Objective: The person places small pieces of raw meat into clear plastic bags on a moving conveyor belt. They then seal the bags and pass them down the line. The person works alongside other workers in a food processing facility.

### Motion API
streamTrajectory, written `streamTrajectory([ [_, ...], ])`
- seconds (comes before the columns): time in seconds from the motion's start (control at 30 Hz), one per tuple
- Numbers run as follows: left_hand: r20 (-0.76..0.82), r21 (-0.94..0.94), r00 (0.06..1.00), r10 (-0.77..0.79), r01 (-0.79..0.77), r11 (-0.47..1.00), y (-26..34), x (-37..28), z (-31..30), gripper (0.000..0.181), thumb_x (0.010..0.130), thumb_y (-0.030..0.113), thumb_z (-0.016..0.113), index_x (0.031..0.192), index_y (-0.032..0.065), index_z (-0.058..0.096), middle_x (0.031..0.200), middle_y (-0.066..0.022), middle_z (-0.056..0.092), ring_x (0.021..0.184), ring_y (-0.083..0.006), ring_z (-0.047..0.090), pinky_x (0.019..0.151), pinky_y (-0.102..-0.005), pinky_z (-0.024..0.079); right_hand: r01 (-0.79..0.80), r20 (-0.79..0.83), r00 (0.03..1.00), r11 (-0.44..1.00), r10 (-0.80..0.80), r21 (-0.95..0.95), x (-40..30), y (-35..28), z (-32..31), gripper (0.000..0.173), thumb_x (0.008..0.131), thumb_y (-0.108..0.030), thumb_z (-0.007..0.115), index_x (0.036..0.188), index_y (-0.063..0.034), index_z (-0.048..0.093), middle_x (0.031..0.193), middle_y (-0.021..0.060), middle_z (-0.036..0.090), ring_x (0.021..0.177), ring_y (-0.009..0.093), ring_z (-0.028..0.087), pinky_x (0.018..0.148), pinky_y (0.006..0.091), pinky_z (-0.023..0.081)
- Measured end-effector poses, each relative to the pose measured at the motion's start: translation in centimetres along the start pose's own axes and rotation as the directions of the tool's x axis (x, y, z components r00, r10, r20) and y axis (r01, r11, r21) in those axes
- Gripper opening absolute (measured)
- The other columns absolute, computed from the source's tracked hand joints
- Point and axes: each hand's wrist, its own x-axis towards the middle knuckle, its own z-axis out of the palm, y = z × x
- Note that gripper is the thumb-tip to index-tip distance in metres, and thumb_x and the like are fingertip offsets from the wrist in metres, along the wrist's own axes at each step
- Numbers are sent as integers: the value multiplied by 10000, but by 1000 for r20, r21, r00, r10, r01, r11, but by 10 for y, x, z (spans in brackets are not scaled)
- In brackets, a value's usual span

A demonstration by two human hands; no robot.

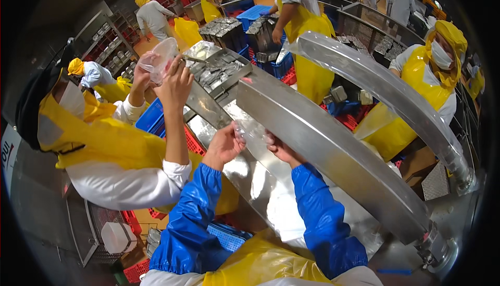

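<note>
Clear plastic film (253,133), probably a bag, spans the gap between my two hands above the steel table. My left hand (226,144) pinches its left edge with thumb and fingers. On the other side, my right hand (282,147) has curled fingers at the film's right edge, close beside a long steel box-shaped beam (332,141). Glare on the shiny steel tabletop (254,178) blurs the film's outline. Blue sleeve covers reach to both my wrists.
At left, a co-worker in a yellow apron holds a clear bag (159,60). A steel tray (222,67) holds many small metal pieces. A film-wrapped curved tube (375,81) arches at right, near another co-worker. Blue crates (256,11) and stacked metal moulds (223,32) stand beyond.
</note>
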Motion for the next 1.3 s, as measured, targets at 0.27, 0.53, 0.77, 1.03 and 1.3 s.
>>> streamTrajectory([
  [0.27,257,757,751,609,-548,356,57,11,128,229,992,259,677,945,35,678,723,60,576,608,-29,458,536,-237,366,215,-29,977,961,-213,172,76,-27,13,241,999,-341,604,1026,-101,615,842,24,604,706,136,539,571,281,403],
  [0.53,448,792,776,444,-574,205,-43,-42,164,143,968,166,711,982,24,707,846,13,676,765,-44,586,672,-221,480,385,-56,923,921,-382,61,12,-75,13,246,1002,-343,596,1030,-99,619,853,22,612,730,144,553,593,294,413],
  [0.77,583,761,775,244,-626,169,-154,-104,240,160,929,156,754,980,15,698,804,-14,673,699,-63,610,604,-236,498,544,-87,831,835,-549,-79,-121,-103,17,251,1004,-344,590,1033,-97,622,863,20,619,752,151,564,612,306,422],
  [1.03,530,788,795,295,-590,174,-206,-122,255,149,942,152,739,963,12,691,827,-11,683,756,-71,615,694,-240,518,460,-330,800,865,-501,-199,-321,-27,-63,257,1006,-346,582,1037,-95,626,874,18,627,776,160,578,634,318,433],
  [1.3,591,751,799,113,-596,284,-330,-168,299,144,971,134,699,956,10,629,804,1,640,714,-66,587,644,-220,477,222,-561,731,913,-389,-343,-569,93,-149,206,1011,-308,588,1010,-108,636,942,9,658,821,120,592,661,286,430],
])
